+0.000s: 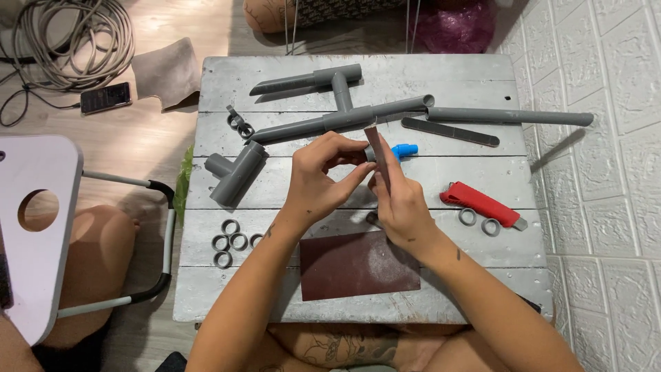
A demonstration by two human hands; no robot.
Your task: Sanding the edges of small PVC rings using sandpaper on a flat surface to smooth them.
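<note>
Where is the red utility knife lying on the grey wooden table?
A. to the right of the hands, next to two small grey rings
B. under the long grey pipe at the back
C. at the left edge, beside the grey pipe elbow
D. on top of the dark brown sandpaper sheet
A: the red utility knife lies on the table right of the right hand, with two small grey rings close beside it.

Red utility knife (480,204), coiled cable (72,43), black phone (105,97), grey pipe tee (235,173), long grey pipe (508,117)

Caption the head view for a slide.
Left hand steadies a small grey ring while right hand presses a sandpaper strip against it.
</note>
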